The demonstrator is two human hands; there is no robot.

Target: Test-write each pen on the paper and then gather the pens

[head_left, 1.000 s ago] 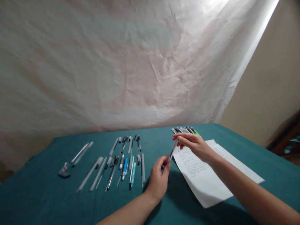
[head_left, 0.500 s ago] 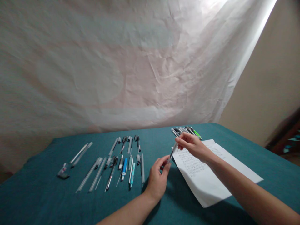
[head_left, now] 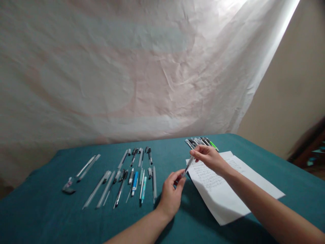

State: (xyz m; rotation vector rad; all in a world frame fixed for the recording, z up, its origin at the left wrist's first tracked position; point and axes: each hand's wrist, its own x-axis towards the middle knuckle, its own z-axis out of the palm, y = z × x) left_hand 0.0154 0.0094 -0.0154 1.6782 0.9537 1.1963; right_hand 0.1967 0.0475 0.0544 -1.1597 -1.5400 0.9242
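Just left of the paper sheets (head_left: 215,189), the lower end of a slim pen (head_left: 188,165) is being pinched between the thumb and fingertips of the left hand (head_left: 171,193). Further left of the sheets, a row of clear barrels and pens, a blue pen (head_left: 134,183) among them, is being supported by the teal cloth (head_left: 170,152), and farthest left a small packet (head_left: 68,189) is being seen. Above the sheets' left edge, the pen's upper end is being gripped by the nearly closed right hand (head_left: 208,159), the pen being held tilted. Beyond the sheets, a cluster of pens (head_left: 203,141) is being backed by a pale hanging sheet (head_left: 152,84)
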